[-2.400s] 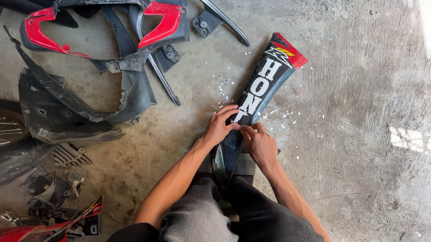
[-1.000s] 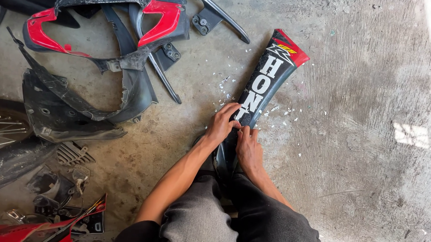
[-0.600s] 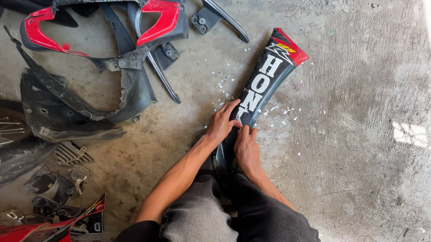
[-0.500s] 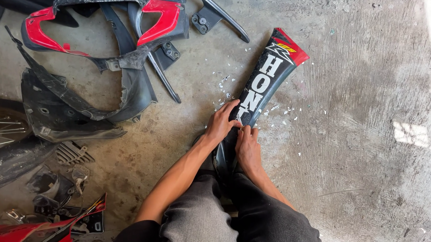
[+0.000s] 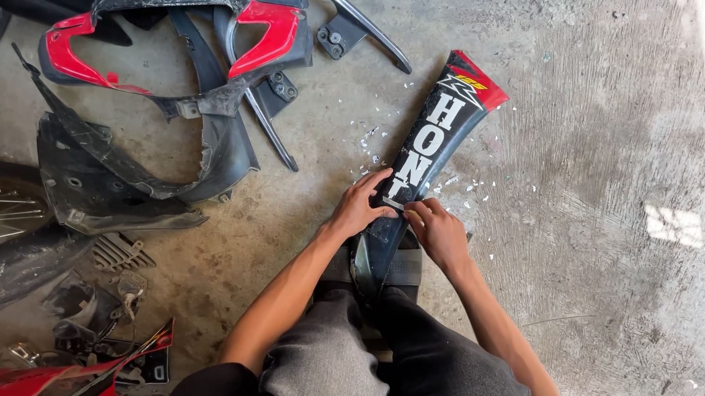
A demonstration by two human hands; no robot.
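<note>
A long black motorcycle fairing panel [image 5: 441, 127] with white lettering and a red tip lies on the concrete floor in front of my knees. My left hand [image 5: 357, 208] presses on its left edge near the lower letters. My right hand [image 5: 437, 234] sits on its lower right side, fingertips pinched at the bottom of the lettering. Small white flakes [image 5: 462, 186] lie scattered around the panel. My feet in sandals [image 5: 403, 266] hold down the panel's near end.
Black and red fairing pieces [image 5: 177, 67] and a metal grab rail [image 5: 358, 26] lie at the upper left. Dark mudguard parts [image 5: 95, 181], a vent grille [image 5: 120, 252] and small fittings crowd the left side. A red panel [image 5: 65, 371] is at the bottom left. Bare concrete [image 5: 603, 191] spreads to the right.
My right hand has shifted up and outward along the panel's lower right side, fingertips back at the lettering. My left hand has stayed on the left edge.
</note>
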